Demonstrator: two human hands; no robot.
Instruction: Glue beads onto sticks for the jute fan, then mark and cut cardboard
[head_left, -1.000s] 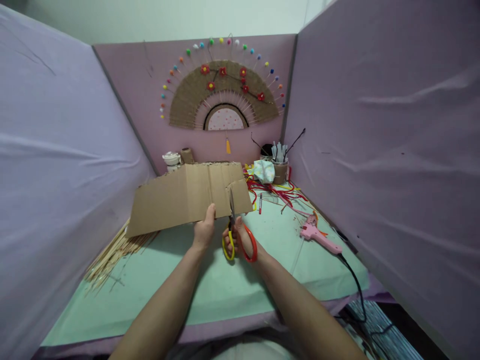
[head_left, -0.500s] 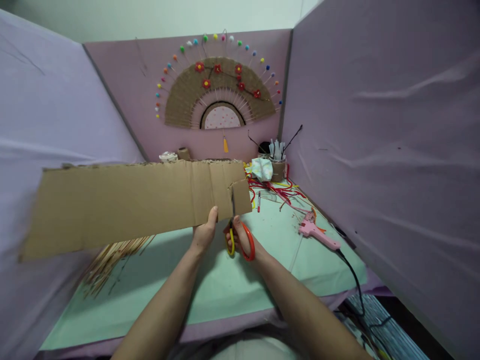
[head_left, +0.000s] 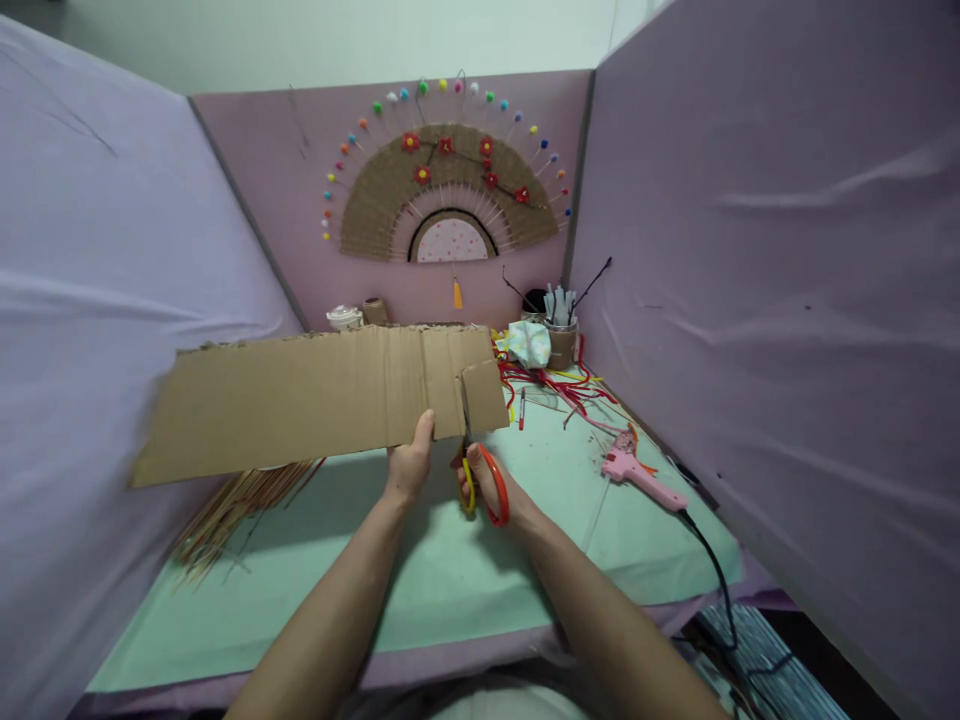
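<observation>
A long brown piece of cardboard (head_left: pixel 300 400) is held up above the table, its far left end slightly lower. My left hand (head_left: pixel 410 462) grips its lower edge near the right end, thumb on the face and fingers hidden behind. My right hand (head_left: pixel 484 478) is closed through the red and yellow handles of the scissors (head_left: pixel 495 490). Their blades stand in a cut running up from the lower edge, close to the cardboard's right end. A short slanting slit tops this cut, and the corner flap (head_left: pixel 486 395) still hangs on.
Thin sticks (head_left: pixel 232 510) lie at the left under the cardboard. A pink glue gun (head_left: pixel 643 478) with a black cord rests at the right. Behind are red pipe cleaners (head_left: pixel 559 385), a crumpled cloth (head_left: pixel 529 344) and a pot (head_left: pixel 562 345) of glue sticks. A decorated fan (head_left: pixel 367 205) hangs on the back wall.
The cardboard's left end has swung inward and up, so it reaches less far left. Both hands keep their holds; the view has shifted slightly.
</observation>
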